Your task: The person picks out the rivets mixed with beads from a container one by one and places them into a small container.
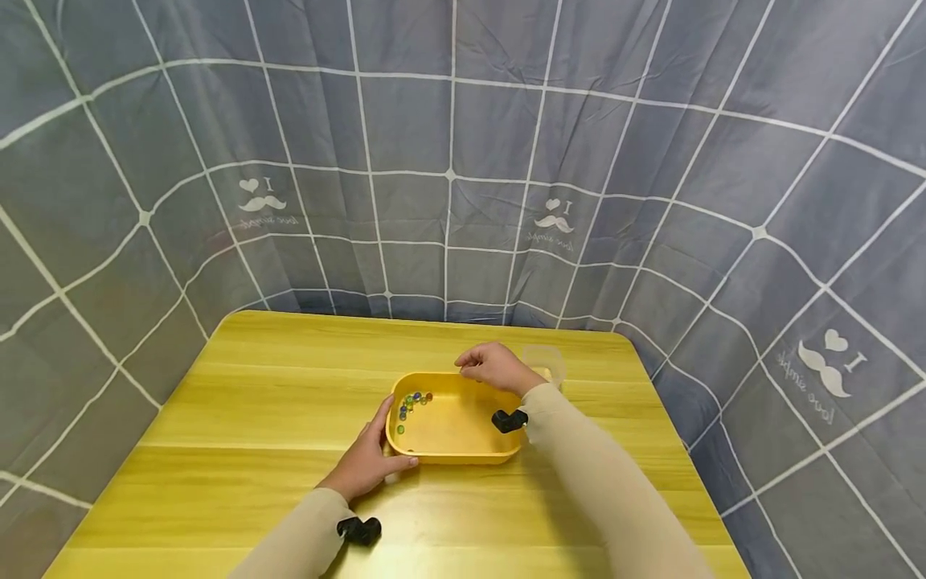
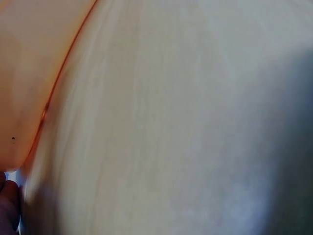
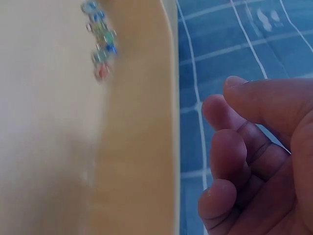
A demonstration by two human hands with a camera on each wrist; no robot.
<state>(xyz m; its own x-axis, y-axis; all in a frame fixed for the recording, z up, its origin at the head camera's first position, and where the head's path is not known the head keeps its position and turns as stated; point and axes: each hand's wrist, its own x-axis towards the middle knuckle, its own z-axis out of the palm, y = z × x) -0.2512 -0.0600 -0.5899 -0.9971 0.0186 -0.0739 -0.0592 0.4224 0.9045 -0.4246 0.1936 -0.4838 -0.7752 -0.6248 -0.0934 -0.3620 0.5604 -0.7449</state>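
One yellow tray at the middle of a yellow wooden table, long side across. Inside, a cluster of small coloured marbles at the tray's 10 o'clock corner, roughly nine or ten, plus one green straggler toward 8 o'clock; exact count not clear. Left hand at the tray's 8 o'clock corner, thumb along the near rim and fingers up the left wall, gripping the tray. Right hand above the far rim at about 1 o'clock, fingers curled loosely inward with fingertips bunched near the thumb; whether a marble sits pinched between them cannot be told. One clear plastic cup just beyond the right hand at the tray's 1 o'clock corner. Two beige sleeves, each with one black wrist camera. Grey checked cloth behind the table.
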